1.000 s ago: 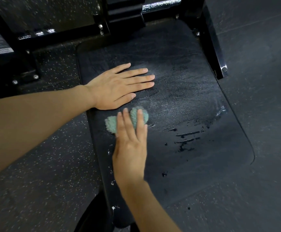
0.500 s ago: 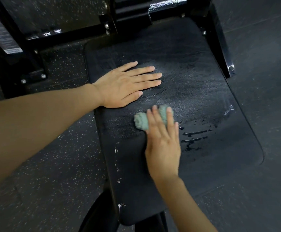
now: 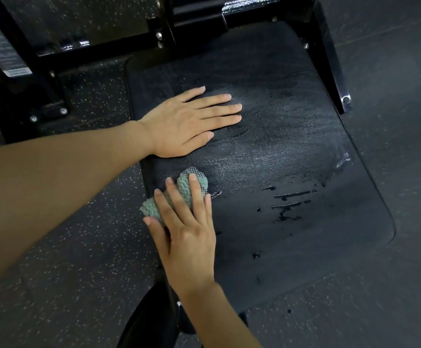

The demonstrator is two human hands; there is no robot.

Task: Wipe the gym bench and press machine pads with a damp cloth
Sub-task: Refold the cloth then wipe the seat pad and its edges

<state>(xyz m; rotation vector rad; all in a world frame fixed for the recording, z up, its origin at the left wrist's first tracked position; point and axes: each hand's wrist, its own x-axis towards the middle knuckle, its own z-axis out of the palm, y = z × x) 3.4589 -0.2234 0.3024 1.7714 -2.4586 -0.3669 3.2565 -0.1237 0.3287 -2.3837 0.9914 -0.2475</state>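
Two hands on bench pad [image 3: 292, 136] running lengthwise away, left hand [image 3: 184, 124] flat, right hand [image 3: 189, 237] straight-fingered, pressing bunched cloth [image 3: 182, 188]

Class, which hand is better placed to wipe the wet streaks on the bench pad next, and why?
Right. The right hand presses the green cloth onto the bench pad, level with the wet streaks; the left hand lies flat, holding nothing.
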